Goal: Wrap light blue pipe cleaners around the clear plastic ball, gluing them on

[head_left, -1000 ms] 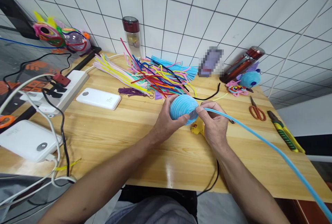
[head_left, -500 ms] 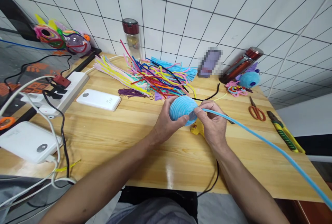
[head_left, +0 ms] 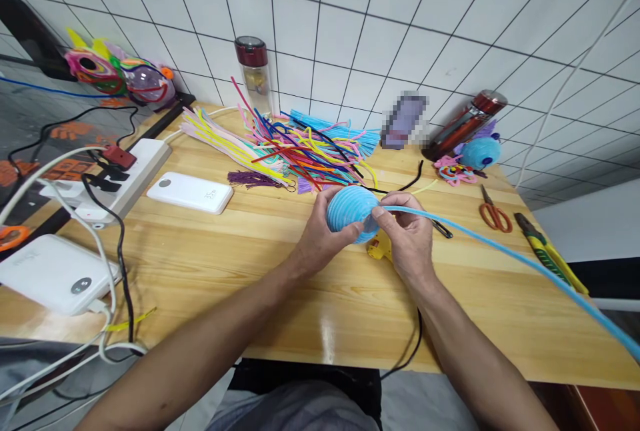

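Note:
My left hand [head_left: 325, 231] is closed around a ball wound with light blue pipe cleaner [head_left: 350, 208], thumb on its near side. A small bare patch shows on the ball's right side. My right hand [head_left: 410, 234] pinches a long blue pipe cleaner [head_left: 505, 248] against that side; the strand runs off to the lower right. Just below the hands lies a yellow glue gun [head_left: 381, 246], partly hidden by my right hand, its black cord hanging over the table's front edge.
Behind the hands lies a heap of coloured pipe cleaners [head_left: 310, 151]. Scissors [head_left: 495, 210] and pliers [head_left: 547, 251] lie to the right. Near the wall are a red thermos [head_left: 465, 124] and a glass bottle [head_left: 255, 74]. A power strip [head_left: 125, 181] and power banks [head_left: 190, 192] are leftward.
My right hand has shifted very slightly left, and the trailing blue strand has moved a little with it. The ball stays nearly in place.

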`<state>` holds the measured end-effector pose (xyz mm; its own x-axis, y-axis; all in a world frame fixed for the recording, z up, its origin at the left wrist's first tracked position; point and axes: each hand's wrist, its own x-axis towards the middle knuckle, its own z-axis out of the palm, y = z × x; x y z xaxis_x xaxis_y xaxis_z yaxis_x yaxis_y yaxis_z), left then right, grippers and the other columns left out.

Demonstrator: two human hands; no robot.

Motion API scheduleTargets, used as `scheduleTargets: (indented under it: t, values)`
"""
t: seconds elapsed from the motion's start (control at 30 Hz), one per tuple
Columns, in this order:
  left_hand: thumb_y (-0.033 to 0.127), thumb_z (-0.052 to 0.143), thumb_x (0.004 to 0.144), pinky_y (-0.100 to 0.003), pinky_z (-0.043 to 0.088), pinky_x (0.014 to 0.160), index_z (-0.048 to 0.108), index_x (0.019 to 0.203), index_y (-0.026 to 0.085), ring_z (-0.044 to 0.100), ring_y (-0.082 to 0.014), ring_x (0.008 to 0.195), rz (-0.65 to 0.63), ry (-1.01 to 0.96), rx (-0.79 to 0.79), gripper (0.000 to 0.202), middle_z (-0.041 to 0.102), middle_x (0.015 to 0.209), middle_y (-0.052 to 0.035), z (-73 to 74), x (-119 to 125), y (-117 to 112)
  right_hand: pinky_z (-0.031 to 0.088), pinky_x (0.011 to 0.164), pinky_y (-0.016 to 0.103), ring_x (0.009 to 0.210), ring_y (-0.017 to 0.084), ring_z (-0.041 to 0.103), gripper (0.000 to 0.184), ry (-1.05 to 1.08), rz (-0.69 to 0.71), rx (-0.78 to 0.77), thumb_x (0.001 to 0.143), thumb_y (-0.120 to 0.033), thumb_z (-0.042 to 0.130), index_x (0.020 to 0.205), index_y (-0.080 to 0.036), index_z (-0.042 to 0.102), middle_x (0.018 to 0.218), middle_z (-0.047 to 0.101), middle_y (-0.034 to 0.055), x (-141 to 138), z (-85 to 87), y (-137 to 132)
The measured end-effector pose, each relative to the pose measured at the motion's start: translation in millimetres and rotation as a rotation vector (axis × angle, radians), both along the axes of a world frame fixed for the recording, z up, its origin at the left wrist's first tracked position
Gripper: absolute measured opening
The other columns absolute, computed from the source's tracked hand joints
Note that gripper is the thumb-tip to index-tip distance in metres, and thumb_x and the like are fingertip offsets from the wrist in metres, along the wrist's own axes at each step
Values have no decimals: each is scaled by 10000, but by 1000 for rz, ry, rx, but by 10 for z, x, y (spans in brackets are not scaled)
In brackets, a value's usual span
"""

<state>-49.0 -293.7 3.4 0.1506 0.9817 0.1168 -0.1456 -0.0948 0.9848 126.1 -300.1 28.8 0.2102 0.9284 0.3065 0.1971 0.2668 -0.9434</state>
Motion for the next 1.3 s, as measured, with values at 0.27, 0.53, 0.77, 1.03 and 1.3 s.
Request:
scheduleTargets:
  t: [0.27, 0.53, 0.77, 1.03, 1.3]
  values:
    - [500, 850, 759, -474, 567, 1050, 530, 1344, 226, 662, -314, 1233, 4, -50, -62, 721, 657, 1362, -112, -12, 24, 15, 570, 703, 304, 813, 180, 681, 385, 187, 132, -124, 797, -468, 871, 1080, -267, 704, 1039, 741, 19, 5, -47, 47]
    - [512, 866, 726, -438, 570, 995, 543, 1344, 213, 663, -301, 1182, 2, -60, -110, 759, 661, 1319, -104, -13, 21, 16, 543, 706, 274, 904, 171, 657, 286, 278, 103, -136, 719, -363, 897, 896, -256, 698, 1213, 728, 42, -54, -30, 47]
    - [506, 886, 706, -408, 560, 978, 546, 1346, 206, 657, -298, 1180, 15, -84, -162, 784, 662, 1311, -103, -5, 30, 7, 528, 723, 295, 884, 173, 643, 230, 274, 110, -178, 727, -359, 888, 808, -253, 701, 1209, 711, 43, -62, -13, 37]
    - [516, 884, 695, -429, 547, 1005, 535, 1354, 198, 647, -320, 1217, 11, -69, -188, 810, 650, 1349, -120, -17, 34, 9, 515, 764, 307, 969, 210, 650, 236, 254, 95, -204, 707, -374, 881, 792, -259, 693, 1178, 717, 56, -60, -26, 52]
    - [498, 892, 671, -457, 523, 1074, 533, 1409, 211, 613, -350, 1303, 2, -77, -199, 870, 627, 1436, -130, -14, 34, 25, 530, 766, 318, 968, 215, 666, 248, 233, 91, -200, 701, -379, 884, 785, -257, 684, 1197, 721, 61, -58, -35, 60]
